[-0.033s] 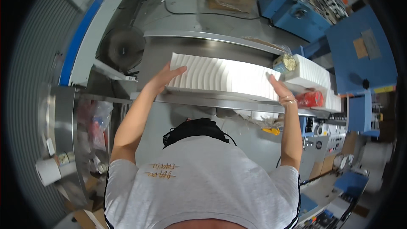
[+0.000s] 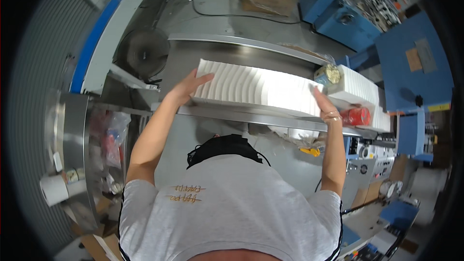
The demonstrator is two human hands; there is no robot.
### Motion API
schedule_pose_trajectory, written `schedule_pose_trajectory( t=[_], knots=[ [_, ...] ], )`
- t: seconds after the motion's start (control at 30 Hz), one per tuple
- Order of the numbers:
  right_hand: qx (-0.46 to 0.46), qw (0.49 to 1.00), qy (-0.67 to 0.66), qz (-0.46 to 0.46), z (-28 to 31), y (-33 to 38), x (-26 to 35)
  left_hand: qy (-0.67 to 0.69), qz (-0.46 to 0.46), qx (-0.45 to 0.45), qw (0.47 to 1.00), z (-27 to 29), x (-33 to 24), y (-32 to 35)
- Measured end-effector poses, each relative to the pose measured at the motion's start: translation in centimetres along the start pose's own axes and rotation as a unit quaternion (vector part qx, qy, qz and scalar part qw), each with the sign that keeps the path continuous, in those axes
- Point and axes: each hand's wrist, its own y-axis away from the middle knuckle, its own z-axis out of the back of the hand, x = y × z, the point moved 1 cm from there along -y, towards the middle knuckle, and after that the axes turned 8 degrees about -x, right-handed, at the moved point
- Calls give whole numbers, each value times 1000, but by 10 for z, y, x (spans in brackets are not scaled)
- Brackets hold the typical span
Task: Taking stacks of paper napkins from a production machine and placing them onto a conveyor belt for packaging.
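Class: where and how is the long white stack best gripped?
Probably at its two ends, from left and right: the long white stack lies crosswise, and its ridges suggest loose layers. The left hand and right hand hold those ends.

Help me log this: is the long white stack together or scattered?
Together: the white stack forms one unbroken row, the left hand at one end, the right hand at the other.

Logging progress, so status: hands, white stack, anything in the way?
Left hand gripping left end of white stack. Right hand gripping right end. Red cylinder beside right hand, possible snag.
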Motion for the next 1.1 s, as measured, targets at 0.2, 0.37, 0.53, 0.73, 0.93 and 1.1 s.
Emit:
schedule_pose_trajectory(
  t=[0.2, 0.37, 0.53, 0.73, 0.93, 1.1],
  knots=[
    [44, 999, -26, 0, 12, -36, -17, 38, 12, 18, 999, 8, 21, -43],
    [9, 985, 165, 60, -60, -3, 41, -28, -61, 53, 996, -18, 9, -51],
    [-21, 982, 80, 172, -70, 11, 25, 77, -94, 32, 992, -29, 43, -42],
    [-51, 975, -58, 207, -82, 33, 29, 133, -204, -9, 970, -27, 46, -1],
    [39, 947, -48, 317, -166, 44, 110, 215, -268, -112, 932, 55, 45, 49],
    [139, 936, -1, 324, -277, 80, 169, 125, -315, -301, 891, 143, 69, 112]
  ],
)
